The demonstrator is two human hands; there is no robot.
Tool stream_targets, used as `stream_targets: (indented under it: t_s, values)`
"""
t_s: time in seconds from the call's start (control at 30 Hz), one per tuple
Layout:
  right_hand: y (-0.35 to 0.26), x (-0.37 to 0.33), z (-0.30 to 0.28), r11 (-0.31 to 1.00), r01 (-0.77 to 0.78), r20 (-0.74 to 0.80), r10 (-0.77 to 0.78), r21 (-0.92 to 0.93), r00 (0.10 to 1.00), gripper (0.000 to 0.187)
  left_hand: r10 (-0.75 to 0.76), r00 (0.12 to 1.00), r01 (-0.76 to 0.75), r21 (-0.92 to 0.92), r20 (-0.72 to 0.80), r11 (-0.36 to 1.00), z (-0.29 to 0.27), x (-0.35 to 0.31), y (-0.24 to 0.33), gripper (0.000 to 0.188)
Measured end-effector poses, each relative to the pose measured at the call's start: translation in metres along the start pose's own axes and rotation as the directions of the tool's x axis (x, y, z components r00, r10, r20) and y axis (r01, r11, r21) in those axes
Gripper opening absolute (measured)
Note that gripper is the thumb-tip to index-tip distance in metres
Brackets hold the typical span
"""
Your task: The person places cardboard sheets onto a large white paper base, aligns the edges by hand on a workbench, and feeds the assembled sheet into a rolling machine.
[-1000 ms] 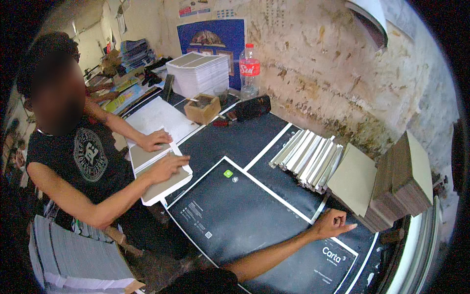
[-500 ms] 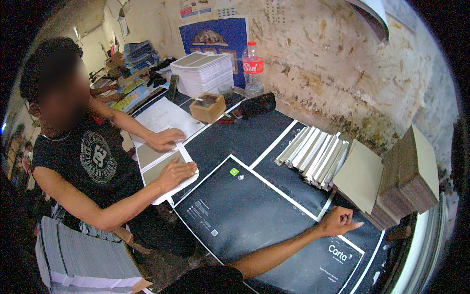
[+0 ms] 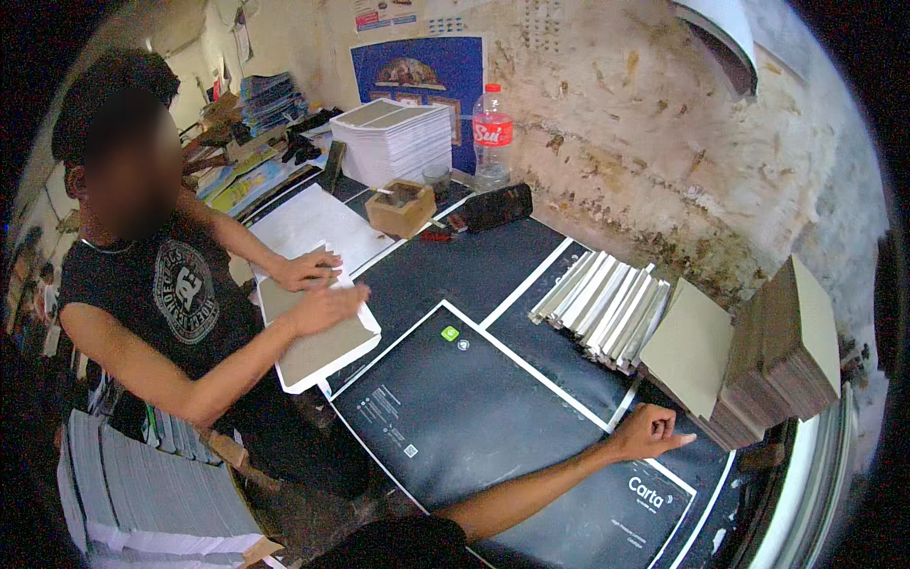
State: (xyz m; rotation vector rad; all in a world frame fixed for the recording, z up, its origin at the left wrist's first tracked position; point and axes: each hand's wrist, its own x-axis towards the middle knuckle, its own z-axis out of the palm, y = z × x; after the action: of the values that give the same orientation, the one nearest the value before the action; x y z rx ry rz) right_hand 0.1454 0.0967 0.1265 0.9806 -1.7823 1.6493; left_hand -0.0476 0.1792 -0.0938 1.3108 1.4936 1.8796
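My left hand (image 3: 649, 433) rests on the right part of a large black printed sheet (image 3: 493, 408) on the table. Its fingers are curled in, its thumb points right, and nothing shows in it. A stack of grey boards (image 3: 782, 346) stands just beyond it, with one board (image 3: 690, 346) leaning against the stack. Next to that lies a row of narrow white and grey strips (image 3: 602, 308). My right hand is out of sight. Across the table's left side, a co-worker's two hands (image 3: 327, 308) press on a grey board with white paper edges (image 3: 327, 356).
A stack of white-edged boards (image 3: 396, 142) stands at the back, near a plastic bottle (image 3: 492, 137), a glass (image 3: 436, 177), a wooden box ashtray (image 3: 401, 209) and a dark case (image 3: 498, 207). A tall paper stack (image 3: 152, 498) rises at lower left. The stained wall bounds the far side.
The co-worker's nearer hand has slid away from the board's right edge toward the other hand, uncovering more grey board. My left hand keeps its pose; the view has shifted slightly.
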Motion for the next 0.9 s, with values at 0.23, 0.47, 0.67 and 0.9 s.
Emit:
stream_targets:
  t_s: [0.23,0.47,0.67,0.9]
  values:
    - [0.001,0.003,0.0,0.999,-0.019,0.055,0.022,-0.048,0.998,0.034,0.007,1.0,-0.007,-0.023,0.015,1.0,0.001,0.001,0.0,0.05]
    - [-0.013,-0.007,0.015,0.959,-0.238,-0.11,0.223,-0.155,0.969,0.033,0.072,0.996,-0.074,-0.036,-0.056,0.997,-0.003,-0.003,-0.004,0.049]
    - [0.001,-0.009,0.001,0.998,-0.033,0.057,0.036,-0.054,0.998,0.035,-0.06,0.997,0.06,0.019,0.048,0.998,0.001,0.003,0.007,0.049]
    - [0.027,0.031,0.003,0.993,0.057,0.125,-0.069,0.102,0.99,0.028,-0.03,0.999,0.03,0.016,0.029,0.999,0.002,0.0,0.002,0.05]
